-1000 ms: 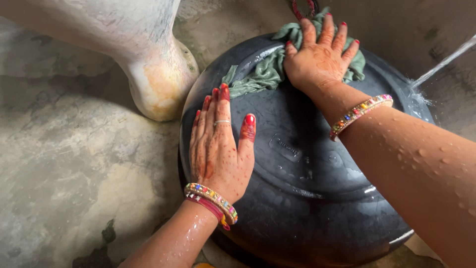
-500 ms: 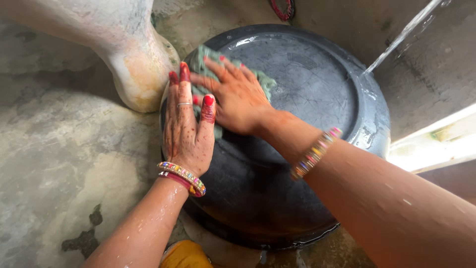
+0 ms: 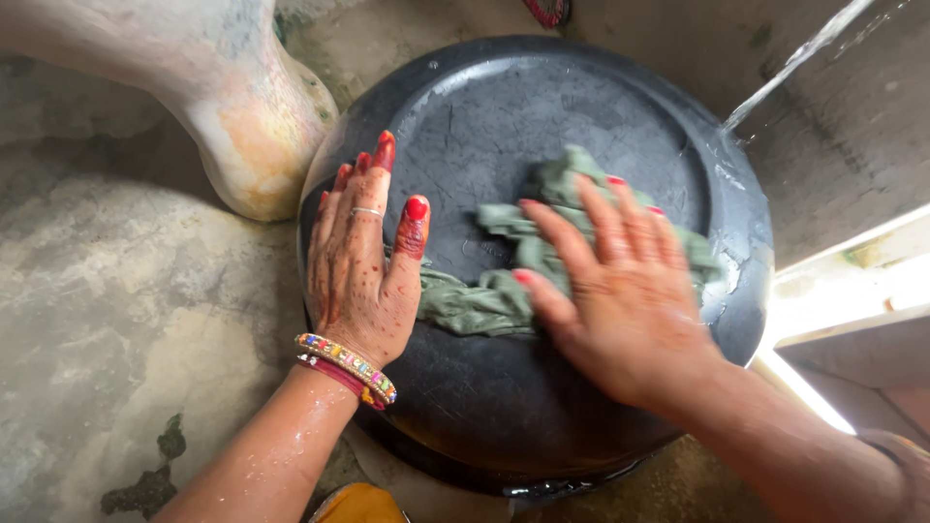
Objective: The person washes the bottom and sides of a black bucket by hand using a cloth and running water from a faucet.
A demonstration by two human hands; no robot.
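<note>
A large black plastic tub lies overturned on the wet concrete floor, its inside hidden. The left hand rests flat and released on its base. The right hand presses a green cloth there, grip loosely spread. A water stream strikes the rim.

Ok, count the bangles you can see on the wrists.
2, both on the left wrist: a multicoloured beaded bangle and a red bangle just below it. The right wrist lies at the frame's edge, so others may be hidden.
</note>
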